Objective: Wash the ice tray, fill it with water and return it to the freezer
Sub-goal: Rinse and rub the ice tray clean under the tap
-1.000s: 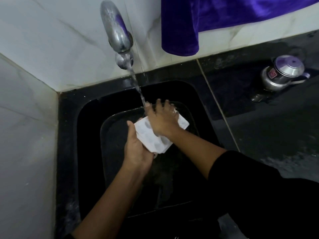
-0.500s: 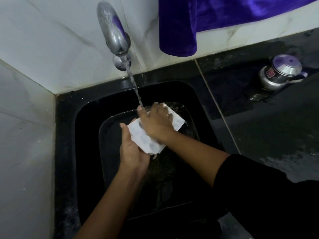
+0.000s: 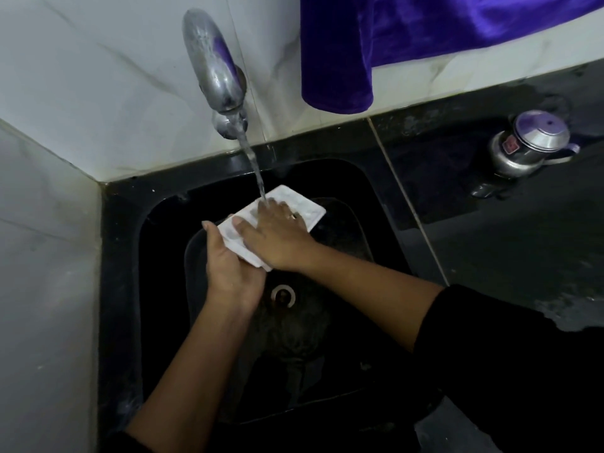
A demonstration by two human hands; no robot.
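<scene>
A white ice tray (image 3: pixel 307 209) is held over the black sink (image 3: pixel 124 289), tilted under the running water. My left hand (image 3: pixel 228 266) grips its near end from below, thumb up along the left edge. Flat on top of the tray lies my right hand (image 3: pixel 277 230), fingers stretched over the cups. The stream from the steel tap (image 3: pixel 215 70) lands on the tray at my right fingertips. Much of the tray's middle is hidden under that hand.
The sink's drain (image 3: pixel 283 295) shows below the hands. A steel lidded pot (image 3: pixel 526 143) stands on the dark counter (image 3: pixel 523 250) at the right. A purple cloth (image 3: pixel 392 44) hangs over the white tiled wall (image 3: pixel 81 76) behind the tap.
My right hand has slid along the tray and flattened, leaving the far end bare. The tray sits a little further under the stream.
</scene>
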